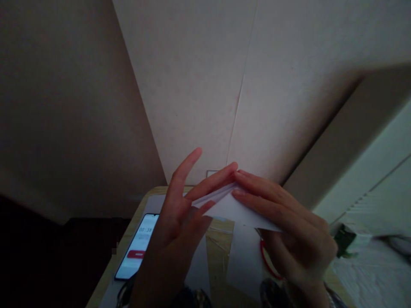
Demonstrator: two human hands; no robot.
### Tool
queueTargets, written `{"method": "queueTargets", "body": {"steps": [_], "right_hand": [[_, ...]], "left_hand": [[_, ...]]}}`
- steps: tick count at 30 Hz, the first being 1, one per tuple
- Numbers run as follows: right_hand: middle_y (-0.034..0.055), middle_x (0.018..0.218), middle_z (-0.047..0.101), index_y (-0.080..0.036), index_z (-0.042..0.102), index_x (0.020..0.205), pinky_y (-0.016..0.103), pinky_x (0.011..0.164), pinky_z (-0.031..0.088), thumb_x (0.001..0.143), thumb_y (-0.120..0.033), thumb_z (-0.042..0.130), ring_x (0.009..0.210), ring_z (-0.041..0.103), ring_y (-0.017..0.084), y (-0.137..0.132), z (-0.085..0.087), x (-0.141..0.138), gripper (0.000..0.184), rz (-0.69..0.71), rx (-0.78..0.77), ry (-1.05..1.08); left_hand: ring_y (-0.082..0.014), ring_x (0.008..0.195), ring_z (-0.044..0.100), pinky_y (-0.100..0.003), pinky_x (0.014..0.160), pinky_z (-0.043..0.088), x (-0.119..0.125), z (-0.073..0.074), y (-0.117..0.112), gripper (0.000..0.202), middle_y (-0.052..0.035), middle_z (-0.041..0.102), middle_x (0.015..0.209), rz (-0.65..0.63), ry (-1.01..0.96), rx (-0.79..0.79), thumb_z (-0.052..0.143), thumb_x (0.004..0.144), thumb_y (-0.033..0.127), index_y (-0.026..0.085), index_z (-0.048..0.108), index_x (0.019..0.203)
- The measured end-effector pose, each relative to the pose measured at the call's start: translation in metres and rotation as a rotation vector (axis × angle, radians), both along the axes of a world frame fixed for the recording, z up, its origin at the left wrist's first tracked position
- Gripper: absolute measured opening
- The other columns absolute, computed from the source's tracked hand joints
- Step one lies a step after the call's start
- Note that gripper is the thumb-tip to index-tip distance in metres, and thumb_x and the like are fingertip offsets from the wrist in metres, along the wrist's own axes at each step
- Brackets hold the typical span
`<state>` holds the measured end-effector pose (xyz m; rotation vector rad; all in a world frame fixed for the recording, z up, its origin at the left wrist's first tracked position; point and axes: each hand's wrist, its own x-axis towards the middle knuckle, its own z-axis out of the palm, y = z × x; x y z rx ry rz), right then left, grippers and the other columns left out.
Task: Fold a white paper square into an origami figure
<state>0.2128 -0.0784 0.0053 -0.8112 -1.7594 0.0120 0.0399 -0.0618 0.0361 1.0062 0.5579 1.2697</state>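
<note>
Two bare hands are sharing one folded paper (236, 209), white and thin, which is sitting between them and seemingly floating above the tabletop (218, 273). The left grip (180, 220) is standing narrow, its thumb pressing the near face and one finger reaching along the upper edge, while another finger is pointing up, free of the sheet. The right grip (293, 226) is holding the other side, two fingers lying flat on the near face and the thumb apparently bracing from below, though the hand is hiding that contact. Judging by its layered edge, the paper is probably weighing next to nothing, behaving stiffly along the fold and limply toward its loose margins. Dry paper is likely offering enough friction for a light touch, whereas a hard squeeze is risking stray creases; the doubled upper edge is looking like the safest place for pinching. Farther out, a loose white sheet (245, 256) is lying beneath, a red loop (268, 263) is showing beside the right grip, and a lit phone (136, 244) is resting left of the left grip.
</note>
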Motion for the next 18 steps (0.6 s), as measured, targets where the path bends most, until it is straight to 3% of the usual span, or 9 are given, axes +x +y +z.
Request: {"method": "queueTargets", "body": {"steps": [4,8,11,13,14,16,18], "right_hand": [[-0.0045,0.150,0.064,-0.029,0.073,0.132,0.042,0.111,0.053,0.089,-0.008,0.055,0.130,0.063,0.024,-0.001,0.001,0.002,0.051,-0.042,0.013,-0.025],[-0.0075,0.152,0.060,-0.031,0.076,0.124,0.035,0.110,0.052,0.093,-0.009,0.052,0.130,0.061,0.020,-0.003,0.007,0.007,0.045,-0.045,-0.015,-0.039],[-0.0064,0.157,0.054,-0.034,0.075,0.123,0.034,0.107,0.055,0.105,-0.034,0.054,0.132,0.061,0.022,-0.008,0.011,0.013,0.028,0.005,-0.176,-0.048],[-0.0028,0.154,0.057,-0.033,0.076,0.117,0.034,0.101,0.058,0.104,-0.055,0.050,0.131,0.062,0.025,-0.011,0.013,0.016,0.036,0.057,-0.223,-0.027],[-0.0007,0.148,0.062,-0.032,0.077,0.110,0.033,0.098,0.059,0.105,-0.057,0.049,0.128,0.064,0.024,-0.011,0.013,0.017,0.038,0.059,-0.223,0.012],[0.0013,0.131,0.071,-0.029,0.073,0.099,0.029,0.092,0.059,0.105,-0.049,0.053,0.118,0.068,0.021,-0.011,0.013,0.017,0.029,0.031,-0.210,0.130],[0.0011,0.121,0.075,-0.029,0.069,0.103,0.027,0.093,0.059,0.103,-0.039,0.062,0.112,0.070,0.019,-0.009,0.011,0.014,0.012,0.028,-0.251,0.240]], "left_hand": [[-0.0203,0.115,0.077,-0.025,0.081,0.064,-0.002,0.000,0.002,0.053,0.0070,0.081,0.127,0.016,0.065,-0.048,0.073,0.095,0.022,0.045,0.060,0.141],[-0.0193,0.120,0.074,-0.030,0.097,0.060,-0.001,-0.003,0.007,0.051,0.0088,0.081,0.125,0.142,0.113,0.007,0.069,0.098,0.024,0.046,0.054,0.141],[-0.0244,0.122,0.073,-0.042,0.106,0.057,0.002,-0.007,0.007,0.052,0.0088,0.081,0.125,0.229,0.169,0.114,0.069,0.097,0.019,0.047,0.055,0.139],[-0.0263,0.122,0.073,-0.047,0.111,0.053,0.004,-0.009,0.006,0.050,0.0085,0.081,0.124,0.248,0.207,0.191,0.067,0.098,0.020,0.048,0.056,0.138],[-0.0264,0.123,0.072,-0.049,0.114,0.051,0.006,-0.010,0.005,0.048,0.0087,0.081,0.124,0.255,0.226,0.233,0.066,0.099,0.021,0.048,0.057,0.138],[-0.0256,0.128,0.070,-0.049,0.118,0.048,0.009,-0.011,0.001,0.042,0.0108,0.081,0.125,0.273,0.258,0.312,0.061,0.102,0.024,0.051,0.060,0.135],[-0.0232,0.131,0.068,-0.049,0.120,0.046,0.011,-0.009,-0.005,0.041,0.0160,0.080,0.124,0.294,0.288,0.354,0.060,0.103,0.024,0.057,0.063,0.129]]}}
